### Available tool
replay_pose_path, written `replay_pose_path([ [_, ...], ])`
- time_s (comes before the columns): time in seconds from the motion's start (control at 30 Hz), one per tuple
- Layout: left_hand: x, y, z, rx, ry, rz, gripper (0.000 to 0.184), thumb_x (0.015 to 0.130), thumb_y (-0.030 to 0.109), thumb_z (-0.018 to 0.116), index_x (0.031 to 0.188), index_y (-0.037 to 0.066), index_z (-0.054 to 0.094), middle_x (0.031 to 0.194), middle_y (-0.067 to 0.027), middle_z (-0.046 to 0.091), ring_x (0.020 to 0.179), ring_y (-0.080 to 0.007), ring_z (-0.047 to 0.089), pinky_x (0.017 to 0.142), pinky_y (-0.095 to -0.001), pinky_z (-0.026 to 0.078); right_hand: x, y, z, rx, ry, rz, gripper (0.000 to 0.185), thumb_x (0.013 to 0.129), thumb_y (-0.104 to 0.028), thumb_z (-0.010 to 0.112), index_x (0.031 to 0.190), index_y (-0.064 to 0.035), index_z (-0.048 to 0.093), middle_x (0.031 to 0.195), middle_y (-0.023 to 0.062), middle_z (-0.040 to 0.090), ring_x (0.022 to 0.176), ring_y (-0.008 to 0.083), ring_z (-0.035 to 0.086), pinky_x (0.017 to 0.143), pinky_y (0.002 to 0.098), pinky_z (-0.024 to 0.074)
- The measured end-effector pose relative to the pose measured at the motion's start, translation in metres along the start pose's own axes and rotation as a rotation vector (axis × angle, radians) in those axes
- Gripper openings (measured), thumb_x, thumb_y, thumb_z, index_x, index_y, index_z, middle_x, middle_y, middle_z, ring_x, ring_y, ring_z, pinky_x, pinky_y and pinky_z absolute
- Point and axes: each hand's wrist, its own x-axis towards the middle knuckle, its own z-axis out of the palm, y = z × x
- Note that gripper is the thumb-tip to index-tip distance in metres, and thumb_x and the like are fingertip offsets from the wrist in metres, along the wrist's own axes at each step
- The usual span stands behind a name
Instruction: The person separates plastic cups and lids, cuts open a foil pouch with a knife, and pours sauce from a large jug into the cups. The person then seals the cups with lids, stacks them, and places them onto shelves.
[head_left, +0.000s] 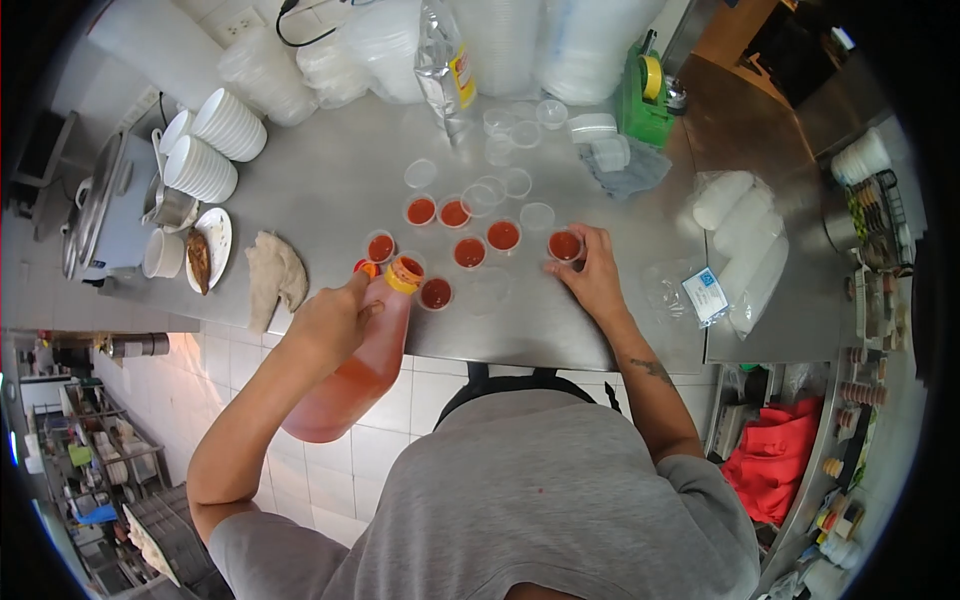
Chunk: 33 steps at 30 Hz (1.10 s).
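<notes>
My left hand [338, 318] is closed around the neck and handle of a large clear jug [352, 385] of red sauce, tilted with its yellow-rimmed mouth up over the counter edge. Between its fingers shows a red-orange cap [367, 268]. My right hand [592, 272] has its fingers around a small cup of red sauce [565, 246] at the right end of the group. Several more sauce-filled cups [470, 252] stand between the hands, one [436, 293] just beside the jug's mouth. Clear round lids [537, 216] lie loose behind and among them.
The steel counter [330, 180] bears a beige cloth [275, 280], a plate [220, 240] with brown food and stacked white tubs [200, 168] at left. A foil pouch [440, 80], green tape dispenser [645, 100] and blue-grey cloth [630, 172] stand behind. Bagged white rolls [750, 240] lie right.
</notes>
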Motion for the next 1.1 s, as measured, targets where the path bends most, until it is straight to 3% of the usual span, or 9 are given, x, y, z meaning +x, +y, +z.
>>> replay_pose_path([
  [0.2,-0.001,0.000,0.000,-0.042,0.003,0.001,0.029,0.095,0.025,0.058,0.111,0.003,0.049,0.078,-0.0266,0.064,0.078,-0.0468,0.062,0.069,-0.0516,0.047,0.050,0.011,-0.031,-0.039,0.056,0.048,0.062,0.078,-0.035,0.078,0.124,0.0010,0.057,0.120,0.0180,0.054,0.094,0.0282,0.058,0.081,0.0354,0.0499],
  [0.23,0.000,-0.001,0.000,-0.030,-0.003,0.006,0.030,0.096,0.025,0.057,0.113,0.003,0.049,0.079,-0.0260,0.065,0.078,-0.0461,0.063,0.069,-0.0518,0.048,0.065,-0.002,-0.029,0.002,0.108,0.053,0.053,0.081,-0.034,0.075,0.116,0.0025,0.061,0.109,0.0173,0.059,0.090,0.0294,0.059,0.080,0.0358,0.0499],
  [0.4,0.002,-0.004,0.002,-0.021,-0.030,0.002,0.033,0.096,0.026,0.056,0.119,0.002,0.049,0.079,-0.0245,0.067,0.078,-0.0444,0.064,0.070,-0.0519,0.051,0.159,-0.017,0.022,-0.021,0.109,-0.172,0.049,0.083,-0.037,0.072,0.109,0.0034,0.061,0.097,0.0150,0.064,0.090,0.0325,0.061,0.081,0.0391,0.0501],
  [0.5,0.001,-0.008,0.005,-0.028,0.012,0.039,0.033,0.095,0.025,0.057,0.117,0.002,0.050,0.078,-0.0241,0.066,0.076,-0.0440,0.065,0.068,-0.0513,0.051,0.190,-0.066,0.046,-0.402,0.112,0.038,0.057,0.079,-0.042,0.073,0.110,0.0034,0.059,0.103,0.0164,0.064,0.095,0.0327,0.062,0.083,0.0408,0.0501],
  [0.7,-0.002,-0.004,0.002,-0.067,0.044,0.073,0.031,0.094,0.023,0.058,0.113,-0.001,0.051,0.075,-0.0247,0.065,0.073,-0.0437,0.065,0.065,-0.0506,0.051,0.228,-0.053,0.095,-0.649,0.162,0.023,0.060,0.076,-0.047,0.073,0.109,0.0004,0.058,0.111,0.0194,0.062,0.104,0.0363,0.061,0.087,0.0428,0.0510],
  [0.8,-0.002,-0.002,0.001,-0.052,0.025,0.050,0.030,0.094,0.022,0.058,0.111,-0.001,0.051,0.076,-0.0252,0.065,0.074,-0.0441,0.064,0.065,-0.0508,0.051,0.228,-0.048,0.092,-0.549,0.179,-0.004,0.058,0.077,-0.043,0.074,0.112,0.0003,0.058,0.116,0.0198,0.058,0.104,0.0350,0.061,0.088,0.0426,0.0506],
  [0.9,-0.002,-0.001,0.001,-0.028,0.017,0.049,0.030,0.095,0.023,0.057,0.111,-0.001,0.051,0.077,-0.0256,0.065,0.074,-0.0446,0.064,0.066,-0.0511,0.051,0.216,-0.046,0.077,-0.146,0.230,-0.136,0.053,0.080,-0.033,0.073,0.118,0.0006,0.055,0.119,0.0185,0.053,0.096,0.0303,0.062,0.083,0.0410,0.0512],
  [1.0,0.000,-0.002,0.006,-0.047,0.037,0.048,0.030,0.093,0.023,0.061,0.110,0.000,0.051,0.072,-0.0278,0.063,0.073,-0.0469,0.062,0.065,-0.0522,0.049,0.190,-0.065,0.045,0.115,0.132,-0.165,0.055,0.081,-0.023,0.073,0.128,-0.0022,0.052,0.120,0.0171,0.050,0.099,0.0312,0.060,0.083,0.0432,0.0512],
  [1.1,0.002,-0.002,0.006,0.011,0.000,0.041,0.033,0.096,0.026,0.055,0.114,-0.001,0.050,0.078,-0.0263,0.065,0.076,-0.0448,0.064,0.067,-0.0520,0.051,0.149,-0.067,0.025,0.202,-0.013,-0.310,0.062,0.083,-0.016,0.072,0.139,-0.0068,0.047,0.123,0.0155,0.053,0.107,0.0286,0.058,0.087,0.0384,0.0489],
])
